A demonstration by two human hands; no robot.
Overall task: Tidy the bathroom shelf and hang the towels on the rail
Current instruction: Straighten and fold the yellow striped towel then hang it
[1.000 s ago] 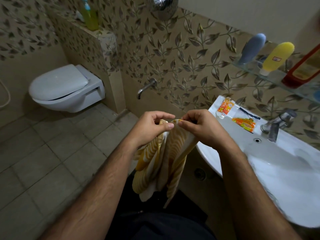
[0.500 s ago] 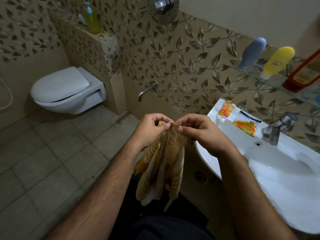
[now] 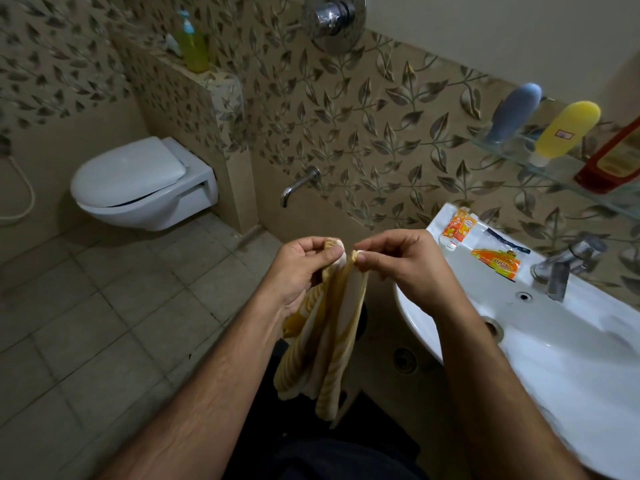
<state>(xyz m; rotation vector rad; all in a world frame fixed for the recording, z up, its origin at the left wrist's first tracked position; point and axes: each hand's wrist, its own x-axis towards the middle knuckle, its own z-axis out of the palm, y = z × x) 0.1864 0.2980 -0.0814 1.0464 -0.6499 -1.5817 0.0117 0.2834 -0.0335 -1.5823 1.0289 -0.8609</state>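
Observation:
A yellow and white striped towel (image 3: 329, 341) hangs bunched in front of me, just left of the sink. My left hand (image 3: 301, 268) pinches its top edge on one side. My right hand (image 3: 398, 265) pinches the top edge on the other side, a finger's width away. A glass shelf (image 3: 554, 174) on the wall at the right carries a grey-blue bottle (image 3: 514, 112), a yellow bottle (image 3: 566, 131) and a red bottle (image 3: 613, 164). No towel rail is in view.
The white sink (image 3: 571, 358) fills the right side, with a chrome tap (image 3: 568, 261), a small orange tube (image 3: 457, 228) and an orange packet (image 3: 497, 263) on its rim. A wall toilet (image 3: 138, 185) is at the left. A green pump bottle (image 3: 194, 43) stands on the ledge. A wall spout (image 3: 298, 185) sticks out.
My two hands have stayed close together on the towel's top edge, with the fingertips now slightly apart. The towel hangs narrower and more gathered. The view has tilted up a little.

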